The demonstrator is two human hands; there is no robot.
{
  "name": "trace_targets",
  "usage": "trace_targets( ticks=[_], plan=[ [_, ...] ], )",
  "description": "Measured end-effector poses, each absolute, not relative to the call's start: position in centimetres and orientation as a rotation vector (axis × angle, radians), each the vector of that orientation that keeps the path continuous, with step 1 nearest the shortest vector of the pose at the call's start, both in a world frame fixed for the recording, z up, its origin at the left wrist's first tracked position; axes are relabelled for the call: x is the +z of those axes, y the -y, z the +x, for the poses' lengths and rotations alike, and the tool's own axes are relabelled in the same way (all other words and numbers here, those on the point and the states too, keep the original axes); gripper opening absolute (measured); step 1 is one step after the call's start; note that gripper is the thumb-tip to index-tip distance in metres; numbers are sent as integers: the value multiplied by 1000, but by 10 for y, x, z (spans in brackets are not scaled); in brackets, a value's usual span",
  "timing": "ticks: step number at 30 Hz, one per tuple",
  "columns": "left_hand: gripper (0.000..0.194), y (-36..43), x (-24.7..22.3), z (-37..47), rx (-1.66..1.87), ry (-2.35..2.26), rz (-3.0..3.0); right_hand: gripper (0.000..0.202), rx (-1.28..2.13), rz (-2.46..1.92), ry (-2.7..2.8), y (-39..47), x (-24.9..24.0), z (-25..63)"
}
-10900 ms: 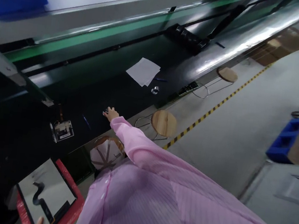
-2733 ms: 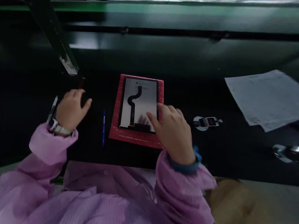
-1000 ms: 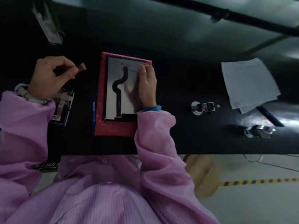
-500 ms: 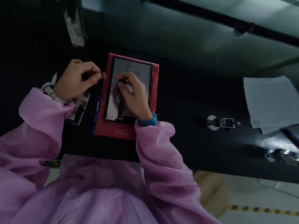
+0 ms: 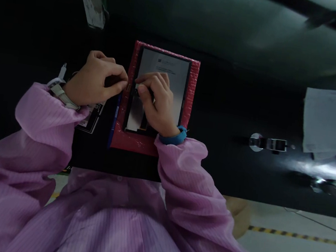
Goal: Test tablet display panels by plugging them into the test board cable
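Observation:
A flat panel (image 5: 179,78) with a dark frame and a pale face lies on a red padded sheet (image 5: 134,143). At the sheet's left edge, my left hand (image 5: 95,79) has thumb and forefinger pinched beside a small connector piece (image 5: 129,88); what the fingertips hold, if anything, is too small to tell. My right hand (image 5: 157,102) is over the panel, its fingers curled near the panel's left side at a dark strip (image 5: 144,122). Whatever lies between those fingertips is hidden.
Partly under my left wrist is a flat part with a dark frame (image 5: 94,120). Papers (image 5: 332,123) lie at the right, with a metal-and-black fixture (image 5: 267,143) and a shiny metal object (image 5: 334,188) nearer. A pale-ended post (image 5: 93,2) stands at the back left.
The view has shifted, so the sheet and panel appear further right and higher. The small brownish piece seen at my left fingertips now shows as a connector at the sheet's left edge.

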State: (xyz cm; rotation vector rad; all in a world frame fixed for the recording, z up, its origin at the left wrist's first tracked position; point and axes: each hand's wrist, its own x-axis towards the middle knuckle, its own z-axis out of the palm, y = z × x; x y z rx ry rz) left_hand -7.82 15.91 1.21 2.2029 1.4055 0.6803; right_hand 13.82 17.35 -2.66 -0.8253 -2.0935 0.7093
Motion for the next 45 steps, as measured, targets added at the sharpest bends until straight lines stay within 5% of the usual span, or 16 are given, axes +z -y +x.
trace_targets(
  ticks=[45],
  plan=[
    [30, -161, 15, -74, 666, -1401, 2165, 47, 640, -976, 2075, -169, -28, 132]
  ],
)
